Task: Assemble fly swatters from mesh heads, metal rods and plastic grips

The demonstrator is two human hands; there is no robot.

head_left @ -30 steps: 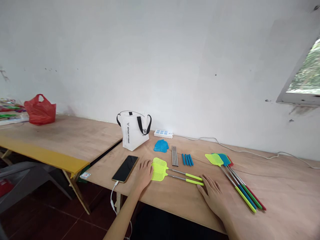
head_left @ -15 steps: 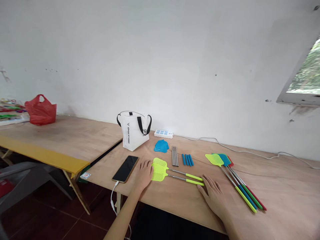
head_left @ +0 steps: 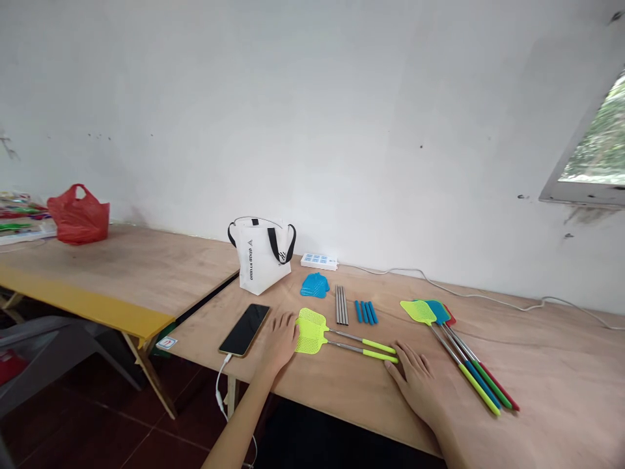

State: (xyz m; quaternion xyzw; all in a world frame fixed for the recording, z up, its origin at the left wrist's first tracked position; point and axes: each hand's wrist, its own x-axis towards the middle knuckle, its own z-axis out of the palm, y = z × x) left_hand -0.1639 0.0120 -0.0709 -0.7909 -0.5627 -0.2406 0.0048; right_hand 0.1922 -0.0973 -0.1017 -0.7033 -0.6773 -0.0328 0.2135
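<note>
Two yellow-green fly swatters (head_left: 311, 332) lie side by side on the wooden table, heads to the left and handles to the right. My left hand (head_left: 282, 342) rests flat beside their heads, its fingers touching or close to the mesh edge. At the handle ends lies my right hand (head_left: 414, 374), palm down with fingers stretched out. Behind the swatters are a stack of blue swatter heads (head_left: 315, 285), several metal tubes (head_left: 342, 305) and several short blue handles (head_left: 366, 312). Farther right, several swatters in yellow-green, blue, green and red (head_left: 469, 358) lie bunched together.
A phone (head_left: 245, 329) with a white cable lies left of my left hand. Behind it stand a white bag (head_left: 263, 257) and a power strip (head_left: 319, 261), its cord running along the wall. A red plastic bag (head_left: 79, 216) sits on the left-hand table (head_left: 146, 260).
</note>
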